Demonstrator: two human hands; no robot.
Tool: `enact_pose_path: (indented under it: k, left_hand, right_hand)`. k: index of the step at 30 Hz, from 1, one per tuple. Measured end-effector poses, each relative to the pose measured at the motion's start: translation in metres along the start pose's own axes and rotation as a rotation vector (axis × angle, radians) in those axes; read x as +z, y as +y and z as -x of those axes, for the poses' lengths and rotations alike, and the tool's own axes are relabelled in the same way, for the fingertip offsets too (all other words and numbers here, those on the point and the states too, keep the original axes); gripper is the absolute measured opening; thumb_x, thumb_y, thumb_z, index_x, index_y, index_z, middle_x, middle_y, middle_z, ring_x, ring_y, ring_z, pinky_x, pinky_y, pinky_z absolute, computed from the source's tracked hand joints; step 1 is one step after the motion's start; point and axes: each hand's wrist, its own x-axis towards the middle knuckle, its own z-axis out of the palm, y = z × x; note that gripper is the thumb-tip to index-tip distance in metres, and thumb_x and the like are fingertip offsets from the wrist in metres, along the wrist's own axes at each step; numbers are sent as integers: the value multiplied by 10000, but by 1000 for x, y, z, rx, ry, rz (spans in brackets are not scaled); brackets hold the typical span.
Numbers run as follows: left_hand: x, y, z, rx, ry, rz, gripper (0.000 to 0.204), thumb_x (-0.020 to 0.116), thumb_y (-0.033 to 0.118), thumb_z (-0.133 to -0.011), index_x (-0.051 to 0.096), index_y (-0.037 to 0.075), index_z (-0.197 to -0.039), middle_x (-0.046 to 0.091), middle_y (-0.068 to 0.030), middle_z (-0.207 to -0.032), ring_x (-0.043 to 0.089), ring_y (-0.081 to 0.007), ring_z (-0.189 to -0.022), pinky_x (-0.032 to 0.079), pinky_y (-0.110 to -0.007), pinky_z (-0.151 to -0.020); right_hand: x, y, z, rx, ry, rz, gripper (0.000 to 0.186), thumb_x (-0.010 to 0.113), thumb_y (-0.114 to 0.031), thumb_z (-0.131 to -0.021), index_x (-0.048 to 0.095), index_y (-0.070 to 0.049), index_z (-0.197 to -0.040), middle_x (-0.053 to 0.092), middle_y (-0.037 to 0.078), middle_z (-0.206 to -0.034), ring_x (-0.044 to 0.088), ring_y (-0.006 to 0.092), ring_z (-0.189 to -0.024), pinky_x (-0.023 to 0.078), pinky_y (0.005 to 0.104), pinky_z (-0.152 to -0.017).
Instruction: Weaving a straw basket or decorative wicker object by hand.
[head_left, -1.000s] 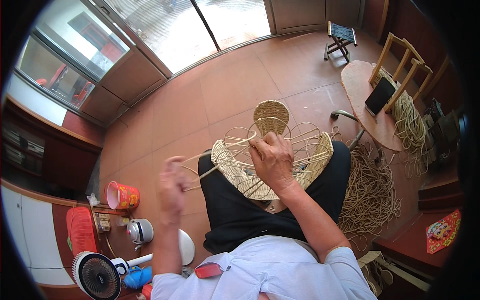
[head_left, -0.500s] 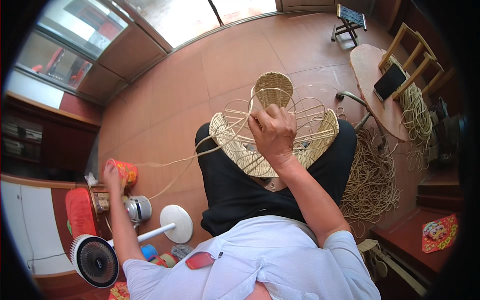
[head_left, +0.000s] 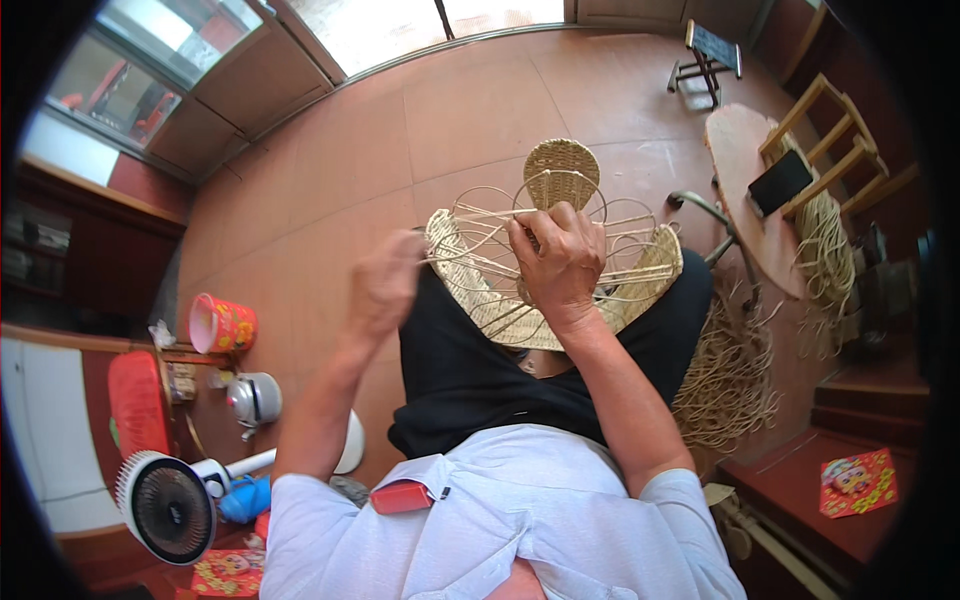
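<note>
Across my lap lies a half-woven piece [head_left: 462, 285] of pale twisted straw cord on a wire frame, curved like a crescent, with open wire loops in its middle. A round woven part [head_left: 560, 165] stands at its far end. My right hand [head_left: 562, 255] is closed over the middle of the frame, gripping wire and straw cord [head_left: 495, 213]; its fingertips are partly hidden. To the left of the woven piece, my left hand [head_left: 385, 285] is blurred by motion. Its fingers look closed on a cord strand that runs towards the frame.
Loose cord [head_left: 725, 380] lies heaped by my right knee. A board [head_left: 735, 200] with a wooden rack [head_left: 830, 140] and a dark tablet [head_left: 780, 183] stands beyond it. At left are a red bucket [head_left: 225, 325], a metal pot [head_left: 253, 398] and a fan [head_left: 172, 508].
My left hand has come back from far out at the left, by the bucket, to beside the woven piece. My right hand keeps its grip on the frame. The long stretched strands no longer show.
</note>
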Motion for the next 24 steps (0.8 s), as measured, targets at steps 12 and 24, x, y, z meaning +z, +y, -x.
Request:
enact_pose_path:
  k: [12,24]
  left_hand:
    - [-299,-287,86,-358,574,-530,413,774,227,-1001,758,-36,-1320,818,-147,-1082,777,-301,-1025,621,-409,-943]
    - [66,56,-7,-176,-172,650,532,495,78,-1137,439,-75,-1643,679,-262,-1459,770,-184,-977,654,-312,-818]
  right_hand:
    - [5,-8,-7,-32,56,-53,203,854,-292,-890,713,-184,-792,613,-22,-851,635,209,-824,435,419,-757]
    - [3,-5,-1,-24,53,29,197,849,-280,-907,724,-193,-781,620,-28,-847,636,208,-795,432,417,-750]
